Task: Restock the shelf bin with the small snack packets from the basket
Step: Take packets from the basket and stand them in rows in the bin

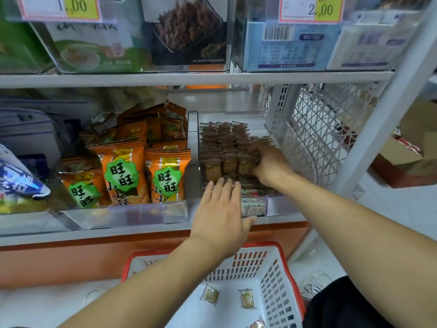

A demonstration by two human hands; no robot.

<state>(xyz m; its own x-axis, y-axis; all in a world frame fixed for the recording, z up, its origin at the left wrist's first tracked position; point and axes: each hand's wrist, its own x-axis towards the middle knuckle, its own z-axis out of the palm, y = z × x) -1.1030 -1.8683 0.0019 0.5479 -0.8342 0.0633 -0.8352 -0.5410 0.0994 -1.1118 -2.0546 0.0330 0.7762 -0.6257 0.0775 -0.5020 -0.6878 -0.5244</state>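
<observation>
Right hand [267,159]: we find its fingers motion-blurred. Third basket packet [257,324]: cut by our bottom edge.

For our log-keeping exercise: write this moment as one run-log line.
left hand: flat on bin front | right hand: grip on packets in bin | basket: three packets visible, e.g.

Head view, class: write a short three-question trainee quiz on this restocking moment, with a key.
1. True or false: the left hand rests flat-fingered on the clear bin front.
2. Which hand reaches among the brown packets? A left, B right.
3. How many small packets show in the basket?

Key: 1 true. 2 B, the right hand. 3 three, one cut by the frame edge.
</observation>
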